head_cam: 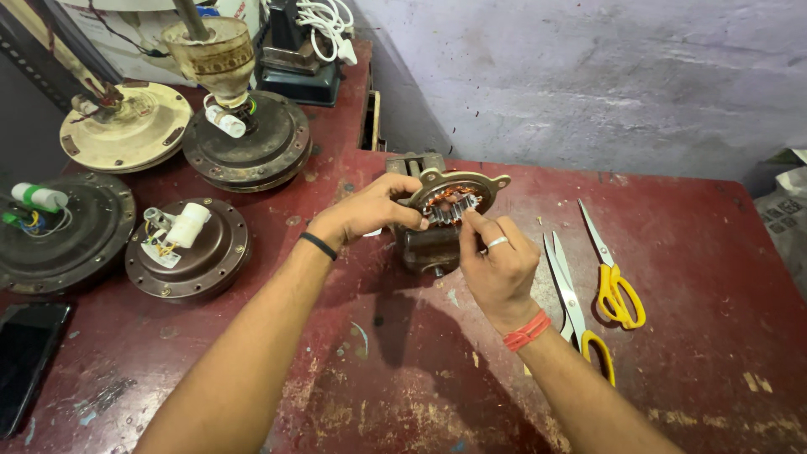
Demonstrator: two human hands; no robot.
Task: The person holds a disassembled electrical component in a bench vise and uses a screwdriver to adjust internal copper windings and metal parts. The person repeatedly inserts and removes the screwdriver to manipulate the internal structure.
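A white box [126, 34] with coloured printing stands at the far left. At the table's [672, 353] middle, the left hand [370, 210] grips a small motor [450, 202] (copper windings showing); right hand [496, 265] fingertips [472, 220] pinch its windings. Yellow-handled scissors [618, 277] lie just right.

Even, fairly bright light falls from above, leaving soft shadows of the forearms on the red table [672, 252] at lower centre. The centre is sharp; the frame's edges bow with wide-angle distortion. Mild glare whitens the pale wall [588, 76] at upper right.
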